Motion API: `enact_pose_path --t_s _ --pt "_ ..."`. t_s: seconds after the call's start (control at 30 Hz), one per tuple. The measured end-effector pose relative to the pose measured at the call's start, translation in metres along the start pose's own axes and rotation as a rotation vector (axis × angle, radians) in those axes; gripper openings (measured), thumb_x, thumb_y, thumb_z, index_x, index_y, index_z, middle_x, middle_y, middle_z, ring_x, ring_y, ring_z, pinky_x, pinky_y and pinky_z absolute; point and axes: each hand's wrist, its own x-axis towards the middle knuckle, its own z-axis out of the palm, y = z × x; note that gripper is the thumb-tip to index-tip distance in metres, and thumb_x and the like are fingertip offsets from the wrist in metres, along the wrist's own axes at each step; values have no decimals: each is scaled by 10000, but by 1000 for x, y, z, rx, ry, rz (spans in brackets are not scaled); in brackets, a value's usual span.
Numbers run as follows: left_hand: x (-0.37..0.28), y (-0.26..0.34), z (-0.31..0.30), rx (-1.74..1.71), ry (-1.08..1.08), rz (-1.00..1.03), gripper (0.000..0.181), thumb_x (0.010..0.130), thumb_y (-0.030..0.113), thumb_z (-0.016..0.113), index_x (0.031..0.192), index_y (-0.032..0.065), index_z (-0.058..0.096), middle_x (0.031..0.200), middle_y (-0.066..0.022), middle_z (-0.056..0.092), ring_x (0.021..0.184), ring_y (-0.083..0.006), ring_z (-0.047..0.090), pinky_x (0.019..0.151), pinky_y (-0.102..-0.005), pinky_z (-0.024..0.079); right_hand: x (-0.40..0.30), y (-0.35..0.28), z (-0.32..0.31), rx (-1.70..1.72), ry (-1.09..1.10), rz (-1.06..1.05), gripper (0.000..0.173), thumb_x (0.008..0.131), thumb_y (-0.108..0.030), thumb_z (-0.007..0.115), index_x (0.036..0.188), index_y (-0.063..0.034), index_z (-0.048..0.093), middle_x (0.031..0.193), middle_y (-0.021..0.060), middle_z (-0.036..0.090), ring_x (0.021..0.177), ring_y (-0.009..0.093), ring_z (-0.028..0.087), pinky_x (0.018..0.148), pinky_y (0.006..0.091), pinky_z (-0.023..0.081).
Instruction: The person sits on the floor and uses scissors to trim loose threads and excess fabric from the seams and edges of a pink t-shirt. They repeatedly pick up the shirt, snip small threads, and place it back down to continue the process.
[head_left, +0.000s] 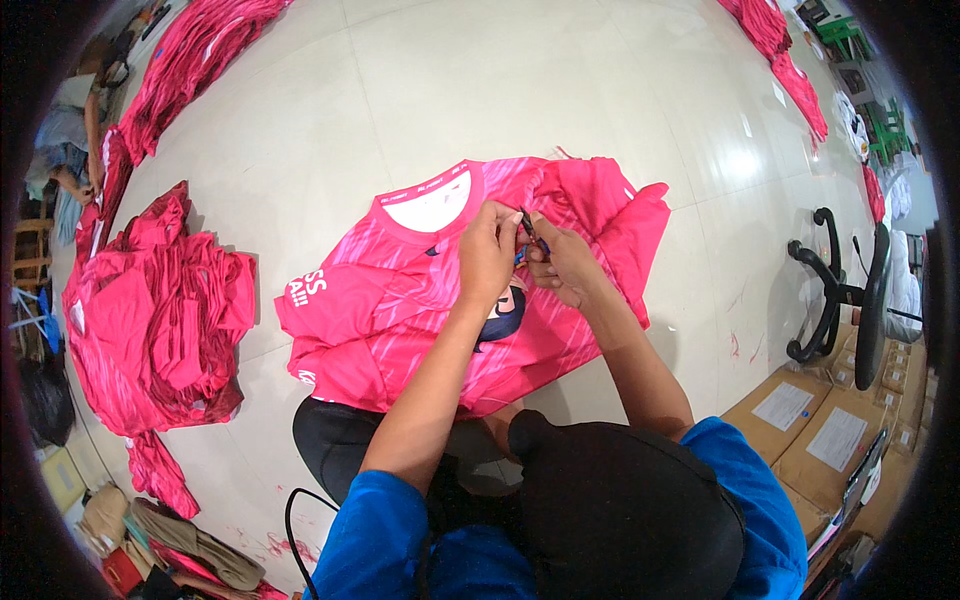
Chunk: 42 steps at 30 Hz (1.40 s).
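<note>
A pink printed jersey shirt (405, 307) is spread before me, its white-lined neckline at the upper left and a dark-haired cartoon figure on its front. My left hand (487, 251) is over the chest area, thumb and fingers drawn together. Whatever lies between those fingertips is too small to make out. Close beside it, my right hand (564, 261) grips a small cutting tool (528, 222), seemingly thread snips, with dark blades and a bit of blue at the handle. The blade end is right by my left fingertips. My right fingers partly hide the tool.
A heap of pink garments (165, 315) lies on the tiled floor at left, with more pink garments (202, 60) beyond it. Another person (75, 142) is at the far left. Cardboard boxes (795, 405) and a black swivel-chair base (825, 289) stand at right. Thread scraps (289, 546) litter the floor.
</note>
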Motion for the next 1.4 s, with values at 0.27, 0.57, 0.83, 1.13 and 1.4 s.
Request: enact_pose_path --t_s 0.27,0.57,0.83,1.13,1.4 --pt "5 -13 0 28 7 46 164 1133 171 699 1090 17 661 873 -91 756 774 -129 698 704 -344 557 1 4 1 -24 4 -6 443 1174 -517 577 1069 -94 657 743 -47 524 493 45 340 425 244 260" --pt "9 -25 0 -106 39 -63 199 1155 199 671 1110 6 649 914 -33 718 809 -94 653 705 -316 549 -2 12 1 -53 -1 12 487 1166 -532 573 1056 -65 656 715 -32 503 474 74 329 440 286 236" --pt "2 -10 -2 -164 7 -106 161 1155 167 665 1110 15 637 888 -29 719 754 -88 655 691 -283 547 6 11 5 -20 8 -6 476 1163 -521 594 1026 -70 654 694 -34 495 457 83 339 433 294 230" --pt "1 -7 0 -30 -12 -33 150 1134 145 698 1081 16 643 853 -43 738 747 -87 679 643 -291 542 11 13 5 -33 36 -39 470 1164 -528 593 993 -93 642 698 -37 505 446 84 338 417 291 242" --pt "-10 9 -73 145 163 26 241 1175 235 540 1079 32 627 874 -148 744 785 -280 720 714 -428 539 -4 0 -2 11 69 -91 460 1166 -526 595 1055 -86 669 736 -38 509 479 62 329 421 258 249"
